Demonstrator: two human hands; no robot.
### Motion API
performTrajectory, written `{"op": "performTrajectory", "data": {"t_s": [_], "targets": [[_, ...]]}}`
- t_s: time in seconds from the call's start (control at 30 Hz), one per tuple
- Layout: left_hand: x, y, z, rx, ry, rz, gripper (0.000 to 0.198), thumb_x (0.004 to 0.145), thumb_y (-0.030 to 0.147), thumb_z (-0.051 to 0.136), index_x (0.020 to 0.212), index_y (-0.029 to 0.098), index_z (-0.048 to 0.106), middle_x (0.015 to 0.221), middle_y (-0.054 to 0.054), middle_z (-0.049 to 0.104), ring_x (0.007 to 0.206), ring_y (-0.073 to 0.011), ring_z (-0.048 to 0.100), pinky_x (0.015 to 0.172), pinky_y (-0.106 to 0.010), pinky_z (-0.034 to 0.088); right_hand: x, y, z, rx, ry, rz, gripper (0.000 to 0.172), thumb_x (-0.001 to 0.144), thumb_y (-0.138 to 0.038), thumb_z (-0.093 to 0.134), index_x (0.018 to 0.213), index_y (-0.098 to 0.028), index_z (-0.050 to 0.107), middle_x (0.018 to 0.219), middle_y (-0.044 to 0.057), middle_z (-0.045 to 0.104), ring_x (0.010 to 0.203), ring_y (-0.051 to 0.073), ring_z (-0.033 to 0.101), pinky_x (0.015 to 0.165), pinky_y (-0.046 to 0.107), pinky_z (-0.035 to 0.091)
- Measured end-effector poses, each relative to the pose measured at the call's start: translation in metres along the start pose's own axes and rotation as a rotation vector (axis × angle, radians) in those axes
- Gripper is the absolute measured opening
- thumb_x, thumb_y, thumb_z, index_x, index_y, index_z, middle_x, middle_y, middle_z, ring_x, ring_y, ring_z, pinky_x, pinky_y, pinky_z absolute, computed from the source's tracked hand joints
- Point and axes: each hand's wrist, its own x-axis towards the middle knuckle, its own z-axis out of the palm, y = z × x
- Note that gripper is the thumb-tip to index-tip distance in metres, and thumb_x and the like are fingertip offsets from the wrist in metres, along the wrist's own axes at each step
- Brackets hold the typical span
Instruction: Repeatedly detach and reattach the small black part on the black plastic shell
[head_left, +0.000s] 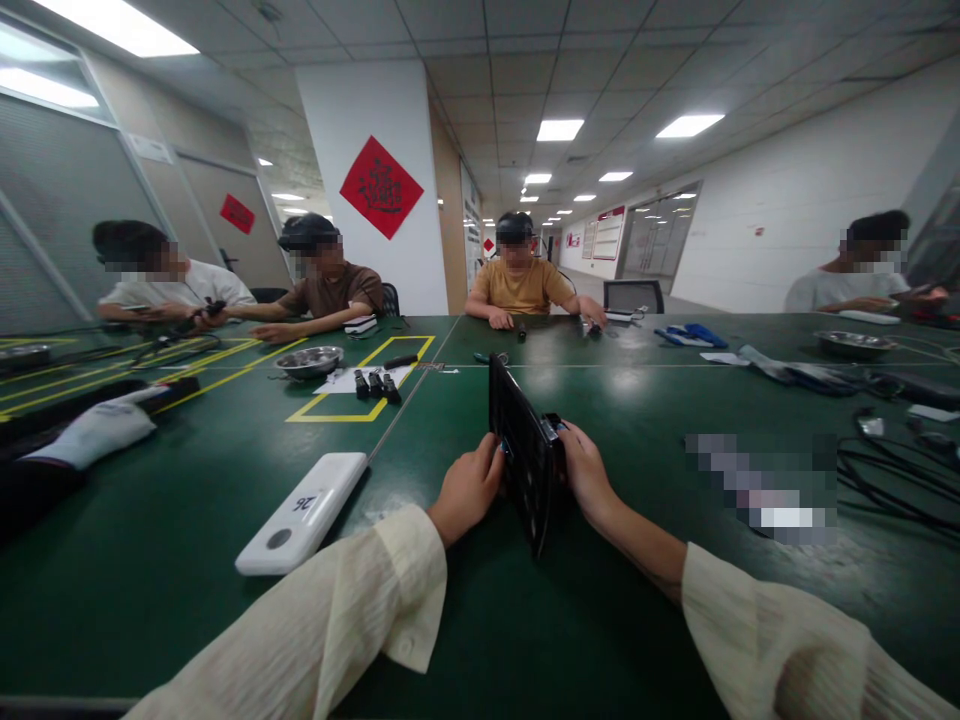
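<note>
A thin black flat panel (521, 450), glossy along its edge, stands on edge between my hands, turned nearly side-on to me. My left hand (466, 490) is closed on its left side, with the thumb against the face. On the other side my right hand (589, 475) is closed around the back, where a small dark block (553, 428) with a lighter top sticks out. Whether that block is fixed to the panel I cannot tell. The right fingertips are partly hidden. A white power bank (304, 515) marked 26 lies left of my left forearm.
On the green table (592, 620), several black cylindrical pieces (377, 387) lie on paper near a metal bowl (309, 361). At left rests a white glove (101, 430). Black cables (900, 490) and another bowl (855, 343) are at right. Several people sit around the table.
</note>
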Motion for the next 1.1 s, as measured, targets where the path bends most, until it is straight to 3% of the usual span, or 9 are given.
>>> {"op": "performTrajectory", "data": {"t_s": [0.3,0.5,0.67,0.83,1.0,1.1], "targets": [[-0.0005,0.0012,-0.0013,0.033,-0.013,0.006,0.026,0.093,0.035,0.027,0.092,0.02,0.048,0.074,-0.002,0.062,0.071,-0.0173,0.06,0.065,-0.025,0.039,-0.001,-0.0007,-0.0013,-0.015,-0.005,-0.015,0.048,0.075,-0.048,0.053,0.11,-0.016,0.057,0.054,-0.003,0.051,0.047,0.014,0.046,0.041,0.025,0.031],[0.0014,0.0004,-0.0008,-0.111,-0.045,0.014,0.039,0.094,0.039,0.02,0.077,0.02,0.049,0.062,-0.001,0.059,0.062,-0.0159,0.058,0.06,-0.025,0.039,-0.0001,0.0008,-0.0019,-0.033,-0.008,-0.02,0.047,0.075,-0.048,0.052,0.108,-0.016,0.057,0.055,-0.003,0.051,0.046,0.014,0.046,0.04,0.024,0.032],[0.0021,-0.0015,0.0018,-0.141,0.007,0.002,0.025,0.093,0.036,0.025,0.085,0.021,0.043,0.061,0.002,0.057,0.062,-0.0154,0.058,0.061,-0.024,0.039,-0.0013,-0.0018,-0.0007,-0.031,0.0,-0.01,0.049,0.074,-0.049,0.052,0.11,-0.015,0.056,0.057,-0.003,0.051,0.046,0.013,0.045,0.039,0.024,0.031],[0.001,0.0004,0.0006,-0.127,-0.023,0.011,0.024,0.093,0.035,0.024,0.089,0.021,0.043,0.064,0.001,0.059,0.065,-0.0162,0.059,0.063,-0.025,0.041,-0.0013,-0.0025,-0.0008,-0.037,0.001,-0.015,0.047,0.074,-0.048,0.051,0.107,-0.016,0.057,0.057,-0.003,0.051,0.045,0.013,0.045,0.04,0.024,0.031],[0.0001,0.0029,-0.0009,-0.015,-0.001,-0.025,0.02,0.092,0.032,0.029,0.091,0.021,0.046,0.084,-0.004,0.063,0.08,-0.0176,0.06,0.071,-0.026,0.041,-0.0011,-0.0018,-0.0009,-0.029,-0.006,-0.014,0.045,0.074,-0.049,0.051,0.106,-0.017,0.057,0.054,-0.003,0.05,0.045,0.014,0.045,0.039,0.024,0.031],[0.0009,0.0013,-0.0002,-0.014,0.001,0.007,0.024,0.092,0.033,0.029,0.09,0.02,0.049,0.082,-0.004,0.063,0.078,-0.0177,0.06,0.07,-0.026,0.041,-0.0007,-0.0012,-0.0008,-0.024,-0.012,-0.015,0.045,0.075,-0.048,0.051,0.106,-0.017,0.057,0.053,-0.003,0.05,0.046,0.014,0.045,0.04,0.024,0.031]]}}
